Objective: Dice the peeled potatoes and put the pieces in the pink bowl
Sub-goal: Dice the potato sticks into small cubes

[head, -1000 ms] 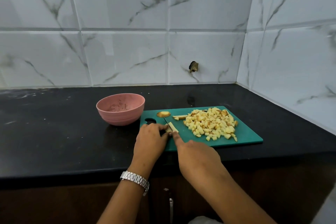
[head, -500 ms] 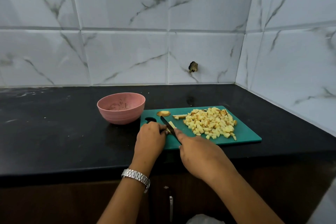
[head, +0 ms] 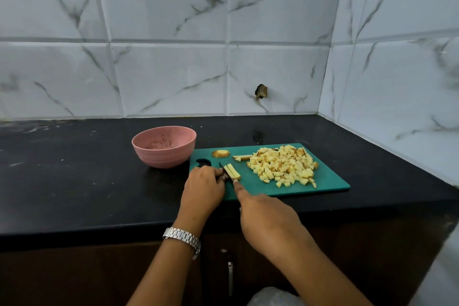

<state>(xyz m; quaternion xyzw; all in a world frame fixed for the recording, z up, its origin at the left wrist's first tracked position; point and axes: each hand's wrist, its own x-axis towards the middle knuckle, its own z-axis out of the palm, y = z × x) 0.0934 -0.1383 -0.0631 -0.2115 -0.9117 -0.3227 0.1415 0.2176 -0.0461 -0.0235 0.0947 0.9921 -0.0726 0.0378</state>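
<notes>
A teal cutting board (head: pixel 330 181) lies on the black counter. On its right part sits a heap of diced potato (head: pixel 283 165). A few pale potato strips (head: pixel 234 172) lie side by side near the board's left end. My left hand (head: pixel 202 190) pinches their near-left end with curled fingers. My right hand (head: pixel 269 218) grips a small dark knife (head: pixel 224 169), index finger stretched along its back, blade against the strips' left side. The pink bowl (head: pixel 161 158) stands left of the board, holding only smears.
A round potato end piece (head: pixel 220 153) and a loose strip (head: pixel 242 157) lie at the board's far left. The black counter (head: pixel 74 181) runs to a marble-tiled wall behind and on the right. A cabinet handle (head: pixel 230 278) shows below the counter edge.
The knife was raised off the strips half a second ago and is down against them again now. My left hand stays on the strips. The diced heap and the bowl are unmoved.
</notes>
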